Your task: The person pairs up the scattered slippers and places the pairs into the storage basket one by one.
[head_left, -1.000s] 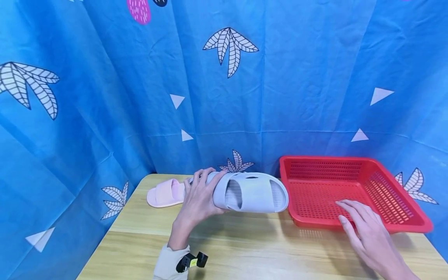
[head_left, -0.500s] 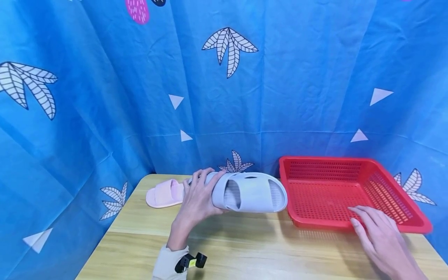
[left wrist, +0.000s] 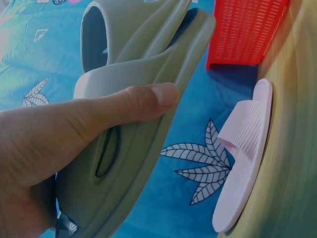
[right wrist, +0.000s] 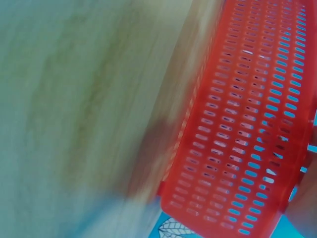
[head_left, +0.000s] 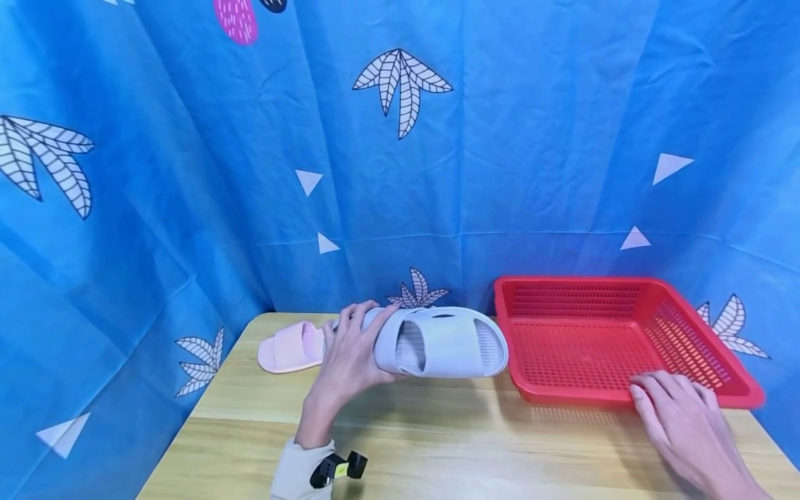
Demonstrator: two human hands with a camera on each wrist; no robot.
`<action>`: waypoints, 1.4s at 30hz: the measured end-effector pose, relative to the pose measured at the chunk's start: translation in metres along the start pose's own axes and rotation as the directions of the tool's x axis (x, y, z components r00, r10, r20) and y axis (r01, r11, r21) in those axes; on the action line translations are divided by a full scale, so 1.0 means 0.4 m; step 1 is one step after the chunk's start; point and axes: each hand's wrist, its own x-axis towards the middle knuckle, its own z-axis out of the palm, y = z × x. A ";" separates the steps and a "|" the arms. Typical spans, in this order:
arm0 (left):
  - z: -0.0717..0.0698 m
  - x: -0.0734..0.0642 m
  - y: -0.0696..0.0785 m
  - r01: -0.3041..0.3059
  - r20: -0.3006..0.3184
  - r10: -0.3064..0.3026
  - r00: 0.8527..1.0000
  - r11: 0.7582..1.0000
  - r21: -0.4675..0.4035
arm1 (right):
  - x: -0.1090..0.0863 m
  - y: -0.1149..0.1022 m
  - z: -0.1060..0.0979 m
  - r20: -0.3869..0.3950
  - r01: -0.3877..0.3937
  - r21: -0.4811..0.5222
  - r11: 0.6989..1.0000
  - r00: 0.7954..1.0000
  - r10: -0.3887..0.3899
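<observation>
A grey slipper [head_left: 453, 344] with a cut-out strap is held up over the table by my left hand [head_left: 350, 357], its toe pointing right. The left wrist view shows my thumb [left wrist: 148, 99] pressed along the side of the grey slipper [left wrist: 133, 163]; the other fingers are hidden there. My right hand [head_left: 681, 420] is at the front rim of a red slotted basket [head_left: 575, 397], its fingertips reaching over the edge. Part of that hand [right wrist: 303, 208] shows beside the basket wall [right wrist: 233, 124] in the right wrist view.
A pink slipper [head_left: 290, 348] lies on the wooden table [head_left: 437, 444] behind my left hand, near the far left corner. A blue patterned curtain [head_left: 400, 180] hangs around the table's back and sides. The basket stands at the back right.
My right hand has shifted right and its fingers have come to the basket's front rim. My left hand keeps the grey slipper in nearly the same place; the view has turned slightly right.
</observation>
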 end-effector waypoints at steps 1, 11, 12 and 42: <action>0.001 0.000 -0.001 0.001 -0.001 -0.001 1.000 1.000 -0.001 | -0.002 0.002 0.000 0.005 -0.002 -0.012 1.000 1.000 0.002; 0.007 0.001 -0.001 -0.001 0.004 0.001 1.000 1.000 -0.008 | -0.011 0.020 0.006 -0.006 0.053 -0.037 0.998 0.999 -0.053; 0.007 0.001 -0.002 0.001 0.005 -0.001 1.000 1.000 -0.003 | -0.012 0.022 0.007 -0.002 0.057 -0.039 0.998 0.998 -0.057; 0.036 0.017 0.040 0.043 -0.006 -0.043 0.999 0.997 -0.071 | -0.006 0.019 -0.003 0.097 0.011 -0.047 0.999 0.995 -0.007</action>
